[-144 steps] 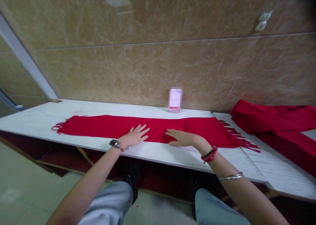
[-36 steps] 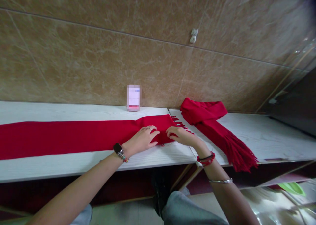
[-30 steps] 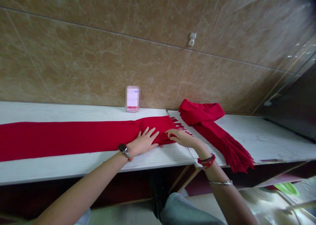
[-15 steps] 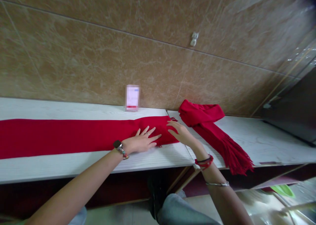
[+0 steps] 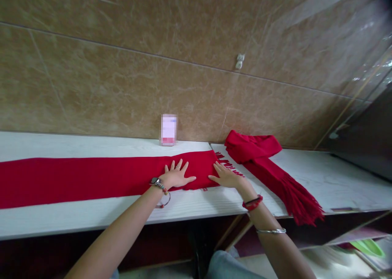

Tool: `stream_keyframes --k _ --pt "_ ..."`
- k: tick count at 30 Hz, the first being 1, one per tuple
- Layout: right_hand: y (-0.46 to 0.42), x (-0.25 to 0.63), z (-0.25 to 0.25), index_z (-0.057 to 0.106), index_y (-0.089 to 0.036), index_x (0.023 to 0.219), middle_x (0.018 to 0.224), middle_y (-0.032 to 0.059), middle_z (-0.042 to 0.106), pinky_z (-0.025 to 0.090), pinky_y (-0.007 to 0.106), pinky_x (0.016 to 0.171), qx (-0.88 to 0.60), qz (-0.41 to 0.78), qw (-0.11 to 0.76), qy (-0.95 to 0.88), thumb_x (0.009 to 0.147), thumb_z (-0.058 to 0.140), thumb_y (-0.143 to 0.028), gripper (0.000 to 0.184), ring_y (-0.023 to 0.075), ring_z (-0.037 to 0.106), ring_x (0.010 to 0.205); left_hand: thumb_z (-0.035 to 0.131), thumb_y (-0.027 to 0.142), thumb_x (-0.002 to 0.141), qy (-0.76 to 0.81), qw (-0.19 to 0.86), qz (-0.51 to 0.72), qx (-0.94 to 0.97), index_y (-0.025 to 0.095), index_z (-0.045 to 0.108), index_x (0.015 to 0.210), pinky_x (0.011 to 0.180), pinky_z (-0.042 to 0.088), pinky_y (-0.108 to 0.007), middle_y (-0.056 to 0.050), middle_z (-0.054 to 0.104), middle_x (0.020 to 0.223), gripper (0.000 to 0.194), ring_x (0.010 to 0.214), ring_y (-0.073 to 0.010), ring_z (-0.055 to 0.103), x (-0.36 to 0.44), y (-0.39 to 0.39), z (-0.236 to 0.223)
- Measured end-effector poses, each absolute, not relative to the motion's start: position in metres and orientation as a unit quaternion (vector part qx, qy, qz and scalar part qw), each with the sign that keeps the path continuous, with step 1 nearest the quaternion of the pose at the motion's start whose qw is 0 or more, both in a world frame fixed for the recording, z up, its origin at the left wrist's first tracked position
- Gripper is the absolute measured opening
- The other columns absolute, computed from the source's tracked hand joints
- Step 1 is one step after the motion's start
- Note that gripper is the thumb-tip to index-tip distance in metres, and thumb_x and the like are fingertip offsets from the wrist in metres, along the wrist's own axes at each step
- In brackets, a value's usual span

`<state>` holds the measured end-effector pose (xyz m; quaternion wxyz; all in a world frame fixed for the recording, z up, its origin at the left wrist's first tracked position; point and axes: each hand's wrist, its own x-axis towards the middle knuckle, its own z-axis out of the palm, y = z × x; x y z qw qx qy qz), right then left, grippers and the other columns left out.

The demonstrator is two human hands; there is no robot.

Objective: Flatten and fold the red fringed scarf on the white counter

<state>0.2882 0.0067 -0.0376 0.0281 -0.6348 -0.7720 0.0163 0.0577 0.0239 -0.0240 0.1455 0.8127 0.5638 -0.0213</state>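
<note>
A long red scarf point(image 5: 92, 177) lies flat along the white countertop, running out of view at the left. My left hand point(image 5: 177, 176) rests palm down on it with fingers spread. At the scarf's right end, my right hand point(image 5: 225, 176) lies open, its fingertips on the cloth and the fringe showing around it. Beyond that hand a second red scarf point(image 5: 254, 146) lies loosely folded, its fringed end point(image 5: 306, 207) hanging over the counter's front edge.
A blurred-out phone-like card point(image 5: 168, 130) leans upright against the brown tiled wall point(image 5: 122, 87). A seam crosses the white countertop point(image 5: 190, 207) near my right hand. A dark panel point(image 5: 364, 136) stands at the right, and a green basin point(image 5: 367, 247) is below.
My right hand has flattened down onto the scarf's end, and the fringe there is now spread out to the right. My left hand has shifted slightly, still spread on the cloth.
</note>
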Motion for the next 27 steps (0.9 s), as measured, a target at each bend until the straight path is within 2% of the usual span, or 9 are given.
stream_keyframes --k 3,6,8,14,17,20,24,27 --pt "0.018 0.276 -0.015 0.03 -0.009 0.136 0.143 0.0179 0.025 0.022 0.05 0.103 -0.651 0.017 0.045 -0.757 0.086 0.036 -0.048 0.064 0.0302 0.017 0.132 0.025 0.066 0.078 0.557 0.151 -0.014 0.817 0.022 0.011 0.142 0.103 0.009 -0.058 -0.006 0.0 0.148 0.079 0.133 -0.0338 -0.002 0.058 0.031 -0.015" --pt "0.039 0.247 -0.004 0.027 -0.013 0.138 0.145 0.0148 0.023 0.023 0.048 0.104 -0.591 -0.013 0.1 -0.8 0.09 0.03 -0.041 0.056 0.0275 0.015 0.133 0.021 0.05 0.086 0.562 0.098 0.043 0.82 0.019 0.016 0.142 0.104 0.01 -0.055 -0.005 0.0 0.148 0.064 0.135 -0.0288 -0.002 0.06 0.039 -0.013" --pt "0.054 0.227 -0.008 0.027 -0.014 0.138 0.144 0.0134 0.024 0.024 0.047 0.103 -0.556 -0.012 0.085 -0.827 0.091 0.029 -0.037 0.053 0.026 0.017 0.133 0.018 0.044 0.088 0.573 0.078 0.063 0.813 0.019 0.017 0.141 0.104 0.012 -0.055 -0.004 0.002 0.149 0.059 0.135 -0.0281 0.002 0.06 0.044 -0.018" --pt "0.069 0.23 -0.044 0.035 -0.016 0.134 0.141 0.0147 0.031 0.026 0.052 0.1 -0.559 -0.056 0.047 -0.826 0.092 0.03 -0.034 0.046 0.0268 0.025 0.131 0.014 0.058 0.084 0.594 0.064 0.063 0.799 0.018 0.021 0.14 0.104 0.013 -0.053 -0.009 0.016 0.147 0.069 0.133 -0.031 0.012 0.052 0.05 -0.043" --pt "0.066 0.262 -0.05 0.045 -0.018 0.127 0.141 0.014 0.032 0.026 0.053 0.1 -0.576 -0.08 0.023 -0.813 0.091 0.032 -0.029 0.04 0.0274 0.022 0.132 0.014 0.06 0.084 0.595 0.056 0.071 0.798 0.018 0.023 0.14 0.104 0.013 -0.052 -0.01 0.017 0.147 0.07 0.133 -0.0318 0.013 0.051 0.048 -0.044" --pt "0.062 0.286 -0.045 0.05 -0.018 0.122 0.14 0.0149 0.034 0.029 0.054 0.098 -0.615 -0.074 0.014 -0.785 0.091 0.032 -0.026 0.037 0.0296 0.026 0.13 0.014 0.058 0.085 0.594 0.053 0.081 0.799 0.018 0.024 0.139 0.104 0.014 -0.052 -0.01 0.018 0.146 0.069 0.133 -0.0314 0.014 0.051 0.046 -0.042" --pt "0.05 0.275 -0.03 0.033 -0.008 0.134 0.142 0.0196 0.027 0.024 0.05 0.102 -0.646 -0.093 0.074 -0.754 0.091 0.027 -0.035 0.051 0.0292 0.021 0.132 0.015 0.055 0.086 0.59 0.043 0.1 0.8 0.017 0.026 0.139 0.104 0.014 -0.052 -0.011 0.02 0.146 0.066 0.133 -0.0307 0.014 0.05 0.042 -0.04" --pt "0.035 0.241 -0.027 0.026 -0.006 0.137 0.143 0.0168 0.025 0.02 0.046 0.105 -0.586 -0.073 0.128 -0.797 0.091 0.025 -0.041 0.059 0.0255 0.016 0.133 0.015 0.052 0.087 0.589 0.03 0.11 0.8 0.018 0.026 0.138 0.103 0.013 -0.053 -0.011 0.018 0.146 0.063 0.133 -0.0303 0.013 0.05 0.04 -0.04"
